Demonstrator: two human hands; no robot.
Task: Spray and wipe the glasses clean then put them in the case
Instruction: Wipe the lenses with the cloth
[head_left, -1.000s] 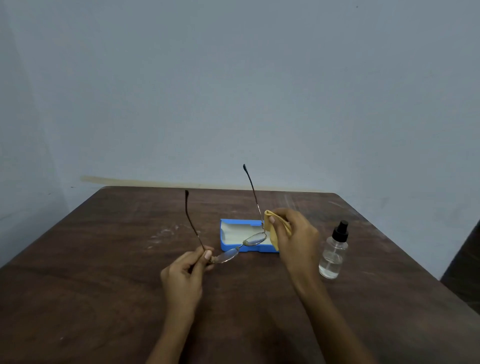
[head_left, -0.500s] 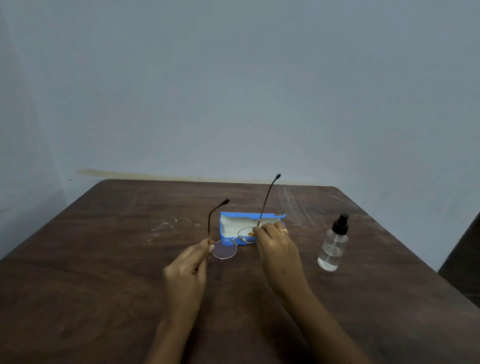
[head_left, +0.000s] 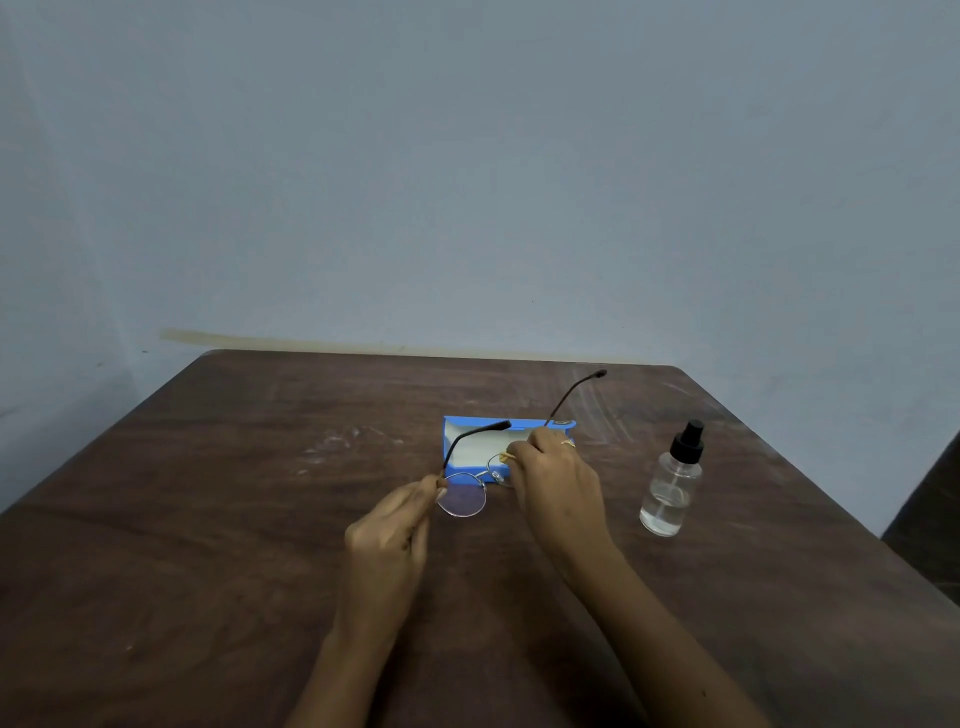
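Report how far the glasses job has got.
Spraying probably done: the spray bottle stands aside, untouched. In hand: left hand pinches the glasses, right hand holds a yellow cloth on one lens. Left: finish wiping, put them in the open blue case.

Two hands (head_left: 387, 535) (head_left: 558, 493), one pair of glasses (head_left: 462, 501), one case (head_left: 448, 441), one cloth (head_left: 506, 456), one bottle (head_left: 670, 493).

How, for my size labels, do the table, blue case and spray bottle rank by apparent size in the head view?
1. table
2. blue case and spray bottle: about alike, the case partly hidden behind the right hand; unranked.
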